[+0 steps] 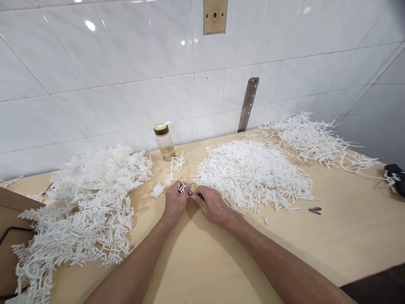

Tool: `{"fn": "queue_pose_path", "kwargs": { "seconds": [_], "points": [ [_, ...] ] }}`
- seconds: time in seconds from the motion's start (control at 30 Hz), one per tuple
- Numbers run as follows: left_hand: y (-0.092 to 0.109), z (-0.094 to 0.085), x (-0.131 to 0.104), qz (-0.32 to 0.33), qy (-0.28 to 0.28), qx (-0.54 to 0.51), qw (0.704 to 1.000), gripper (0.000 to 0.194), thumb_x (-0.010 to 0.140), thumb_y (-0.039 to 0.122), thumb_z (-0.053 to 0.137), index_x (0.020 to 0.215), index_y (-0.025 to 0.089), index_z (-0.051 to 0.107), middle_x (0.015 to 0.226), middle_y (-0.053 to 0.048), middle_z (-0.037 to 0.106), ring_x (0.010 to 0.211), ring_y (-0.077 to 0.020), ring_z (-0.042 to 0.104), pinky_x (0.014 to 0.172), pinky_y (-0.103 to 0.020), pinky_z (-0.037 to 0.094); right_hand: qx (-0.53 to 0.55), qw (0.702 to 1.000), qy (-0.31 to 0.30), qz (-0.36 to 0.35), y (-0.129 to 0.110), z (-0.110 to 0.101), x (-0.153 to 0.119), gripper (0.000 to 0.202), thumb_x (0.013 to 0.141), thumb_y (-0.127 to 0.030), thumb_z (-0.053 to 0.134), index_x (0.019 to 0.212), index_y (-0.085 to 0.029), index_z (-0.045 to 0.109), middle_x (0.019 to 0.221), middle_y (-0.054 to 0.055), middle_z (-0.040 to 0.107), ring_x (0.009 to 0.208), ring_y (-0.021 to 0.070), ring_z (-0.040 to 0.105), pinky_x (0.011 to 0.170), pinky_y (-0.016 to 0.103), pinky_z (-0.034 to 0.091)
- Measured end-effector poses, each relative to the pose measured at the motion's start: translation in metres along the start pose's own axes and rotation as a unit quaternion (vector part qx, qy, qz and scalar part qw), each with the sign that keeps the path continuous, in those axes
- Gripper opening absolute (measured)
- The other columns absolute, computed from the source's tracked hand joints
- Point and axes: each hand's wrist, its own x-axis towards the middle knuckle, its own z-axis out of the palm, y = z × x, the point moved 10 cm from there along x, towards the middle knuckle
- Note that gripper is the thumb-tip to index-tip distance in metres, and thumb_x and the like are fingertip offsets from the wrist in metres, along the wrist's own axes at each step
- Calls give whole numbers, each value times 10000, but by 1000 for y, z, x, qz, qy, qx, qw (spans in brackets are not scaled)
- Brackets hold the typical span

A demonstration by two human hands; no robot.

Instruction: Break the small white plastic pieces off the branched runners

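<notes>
Near the middle of the table, my left hand (176, 201) is closed on a white branched plastic piece (171, 171), whose thin stem rises above the fingers. My right hand (212, 204) meets it from the right with its fingers pinched together; what they hold is too small to make out. Just behind my right hand lies a wide heap of short white pieces (253, 171). A larger tangled heap of white branched pieces (91, 202) covers the left side.
A bottle with a yellow-green lid (166, 145) stands near the tiled wall. Long white branches (313, 139) lie at the back right. Small metal clippers (314, 210) rest on the table (354, 223). A cardboard box (11, 211) is at the left edge, a black object (396, 179) at the right.
</notes>
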Motion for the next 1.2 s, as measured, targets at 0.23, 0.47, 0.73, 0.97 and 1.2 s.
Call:
{"fn": "queue_pose_path", "kwargs": {
  "seconds": [0.23,0.47,0.73,0.97,1.2],
  "points": [
    [-2,-10,4,-11,44,18,999,243,833,382,555,670,202,539,567,38,592,556,-134,548,600,-251,422,49,997,-26,-58,-25,14,-7,139,873,-134,516,747,-194,527,725,5,585,664,145,514,643,264,370],
    [3,-4,0,3,2,4,1000,247,827,398,567,686,196,559,582,28,601,570,-144,560,591,-252,417,74,997,-19,-1,-10,10,-1,105,818,-130,545,738,-191,574,632,-29,564,561,113,475,551,233,335],
    [11,-7,-2,15,6,17,1000,252,831,382,559,666,193,576,594,21,614,573,-141,540,614,-252,403,34,998,28,35,20,-24,11,121,840,-208,565,750,-193,644,699,7,661,626,145,562,611,262,404],
    [14,2,-3,42,-12,43,998,251,848,374,548,676,193,571,583,27,599,560,-130,521,589,-239,387,4,971,232,54,26,-89,5,132,822,-233,551,894,-189,652,869,60,681,596,144,581,634,290,479],
    [29,12,-20,122,-48,112,985,148,900,322,514,836,206,580,645,27,593,586,-126,524,596,-234,398,38,971,214,103,27,-95,5,269,902,-406,518,897,-185,672,766,46,678,608,161,599,612,289,485]
  ]
}}
